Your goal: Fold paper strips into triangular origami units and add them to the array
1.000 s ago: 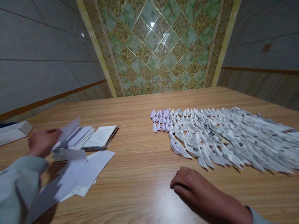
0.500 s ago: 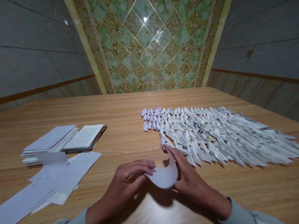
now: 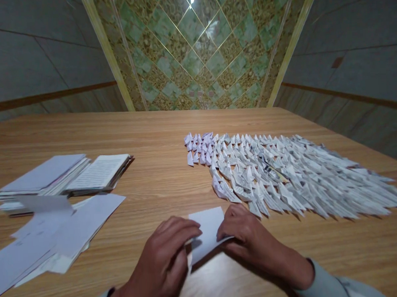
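Note:
A small white sheet of paper point(image 3: 207, 225) is held between my two hands just over the wooden table's front. My left hand point(image 3: 162, 254) pinches its left edge, with the thumb beneath and fingers on top. At the right edge, my right hand point(image 3: 247, 230) is closed on the paper with curled fingers. The sheet's near edge bends up slightly and casts a shadow on the table. Just beyond my right hand lie rows of folded paper pieces point(image 3: 280, 175), mostly white and printed, with pointed tips. A lilac group point(image 3: 200, 148) of them sits at the far left end.
To the left are a stack of paper point(image 3: 47, 174) and a printed stack point(image 3: 101, 171) beside it. Loose white sheets point(image 3: 86, 225) lie nearer, overlapping. The wooden table point(image 3: 151, 142) reaches back to a green tiled wall point(image 3: 193, 55).
The paper was curved into a U between my hands; now it is flatter, its far edge pointing away. My right hand has turned over its right edge. The view has tilted down slightly.

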